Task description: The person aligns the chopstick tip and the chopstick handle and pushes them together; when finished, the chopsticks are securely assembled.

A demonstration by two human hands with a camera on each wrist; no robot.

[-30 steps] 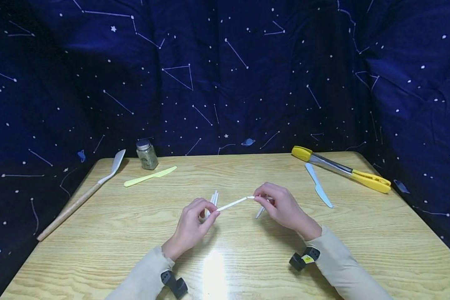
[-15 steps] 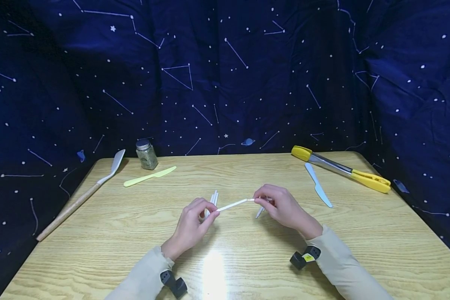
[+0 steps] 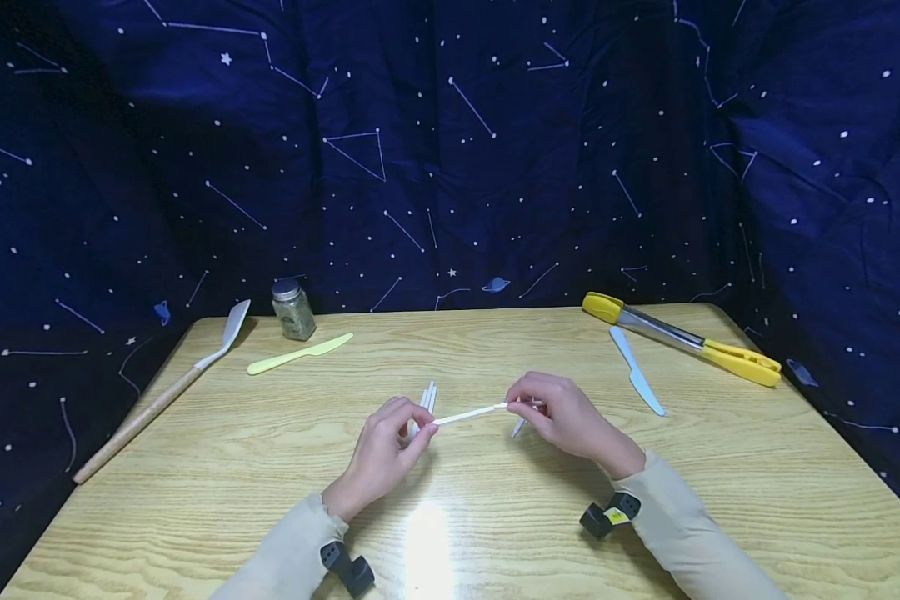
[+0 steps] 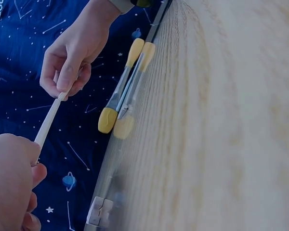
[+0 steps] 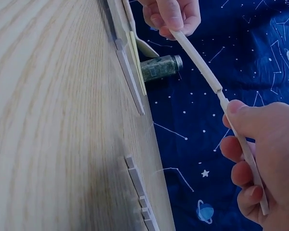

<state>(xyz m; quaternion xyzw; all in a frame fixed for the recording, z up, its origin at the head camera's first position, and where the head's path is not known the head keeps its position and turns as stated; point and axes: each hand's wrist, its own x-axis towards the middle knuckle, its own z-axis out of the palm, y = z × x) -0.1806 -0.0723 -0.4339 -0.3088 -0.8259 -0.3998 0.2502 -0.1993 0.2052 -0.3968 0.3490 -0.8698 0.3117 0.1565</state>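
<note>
We see a person's left hand (image 3: 385, 437) pinching a slim, straight white stick (image 3: 465, 415) near one end, the thumb pressed to the fingers around it; in the left wrist view, that hand's remaining fingers are curled under. Opposite, the right hand (image 3: 558, 410) pinches a second, narrower white stick (image 5: 251, 161) between thumb and fingers, and in the right wrist view we find its rear length lying along the curled fingers. The two sticks meet end to end in the gap between the hands, raised above the pale wood-grain table (image 3: 450, 350), with a visible step in width at the joint; whether one fits into the other or merely touches it, we cannot tell. On the tabletop just beyond the left fingers we see a small group of loose white sticks (image 3: 429, 396), partly hidden by that hand, and by the right hand a few short white pieces (image 3: 521, 423). Farther left lie a yellow-green plastic knife (image 3: 300, 354), an upright dark-lidded glass jar (image 3: 296, 313) and a wooden-handled, light-headed spatula (image 3: 150, 412); at right we have a light-blue plastic knife (image 3: 633, 367) beside yellow-and-silver tongs (image 3: 660, 327). Behind everything hangs a navy star-patterned cloth (image 3: 420, 83).
</note>
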